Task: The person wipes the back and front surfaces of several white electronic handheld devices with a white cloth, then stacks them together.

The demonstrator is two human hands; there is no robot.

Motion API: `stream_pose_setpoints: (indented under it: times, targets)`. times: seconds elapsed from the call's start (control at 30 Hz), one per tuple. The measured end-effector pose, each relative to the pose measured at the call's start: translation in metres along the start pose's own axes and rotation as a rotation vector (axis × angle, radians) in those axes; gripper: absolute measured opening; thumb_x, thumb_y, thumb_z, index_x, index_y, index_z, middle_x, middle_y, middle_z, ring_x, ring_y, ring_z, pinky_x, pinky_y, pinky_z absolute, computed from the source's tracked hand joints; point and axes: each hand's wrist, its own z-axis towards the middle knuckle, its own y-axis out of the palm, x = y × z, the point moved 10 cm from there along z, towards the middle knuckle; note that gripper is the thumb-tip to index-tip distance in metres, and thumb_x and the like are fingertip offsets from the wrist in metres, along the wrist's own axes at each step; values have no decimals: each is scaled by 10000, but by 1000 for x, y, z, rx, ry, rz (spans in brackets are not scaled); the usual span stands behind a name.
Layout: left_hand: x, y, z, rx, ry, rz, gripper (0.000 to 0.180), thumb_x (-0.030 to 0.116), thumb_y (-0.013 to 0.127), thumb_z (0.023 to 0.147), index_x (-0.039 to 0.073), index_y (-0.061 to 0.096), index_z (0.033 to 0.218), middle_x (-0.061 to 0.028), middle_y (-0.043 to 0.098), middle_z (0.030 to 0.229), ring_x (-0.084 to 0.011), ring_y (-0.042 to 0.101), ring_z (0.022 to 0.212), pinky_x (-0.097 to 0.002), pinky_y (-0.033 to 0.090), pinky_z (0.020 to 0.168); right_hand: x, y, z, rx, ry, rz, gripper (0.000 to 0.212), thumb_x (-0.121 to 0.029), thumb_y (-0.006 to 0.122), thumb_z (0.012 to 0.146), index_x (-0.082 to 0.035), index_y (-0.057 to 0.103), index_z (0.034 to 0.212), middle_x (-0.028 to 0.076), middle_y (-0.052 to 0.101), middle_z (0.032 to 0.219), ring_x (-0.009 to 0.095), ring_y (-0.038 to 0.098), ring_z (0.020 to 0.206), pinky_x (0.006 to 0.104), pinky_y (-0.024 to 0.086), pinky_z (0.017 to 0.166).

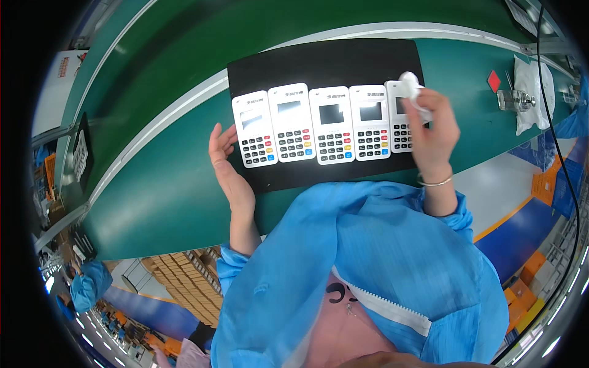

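card terminals (332, 127) lie in a row; the right hand (435, 132), fingers gripping a blurred white object (409, 80), partly hides one; the left hand (230, 172) has loosely parted fingers.

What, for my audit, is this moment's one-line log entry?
left hand: beside leftmost card terminal; right hand: holds white item over rightmost terminal; terminals: five, on black mat

Five white card terminals (332, 127) stand in a row on a black mat (325, 58) across the green counter (153, 196). The right hand (437, 130) pinches a crumpled white item (409, 82), possibly a cloth, over the rightmost terminal (401, 134); the left hand (229, 167), fingers loosely spread, is beside the leftmost terminal (251, 129).
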Motion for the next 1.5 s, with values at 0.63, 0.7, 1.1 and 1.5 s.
stream_pose_setpoints:
  times: [0.63,0.7,1.1,1.5]
  targets:
    - [32,-5,-11,-11,131,94,542,336,499,982,4,416,1403,-176,554,1260,-285,492,1186,-401,361,1011,75,-19,-42,-477,222,-396,284,-161,563,950,-55,639,1202,178,662,871,323,630,692,403,493,638]
    - [48,-8,-13,16,248,343,388,181,626,909,38,565,1265,-141,576,1163,-280,518,1075,-378,399,947,60,-1,-49,-451,304,-367,355,-135,530,959,-46,583,1299,202,666,852,296,644,669,377,498,632]
    - [13,-81,-4,179,11,936,519,288,731,825,77,565,1269,-138,531,1278,-322,482,1181,-437,369,997,-171,172,-29,-1028,-352,728,505,-27,519,948,-68,411,1440,160,431,1440,280,539,1230,344,466,996]
    - [-34,-105,73,410,-13,1009,508,384,683,862,0,482,1127,-253,453,1301,-446,347,1337,-564,243,1118,-182,218,-66,-1202,-231,983,298,-31,571,919,-34,592,1216,119,645,1021,208,665,864,301,546,756]
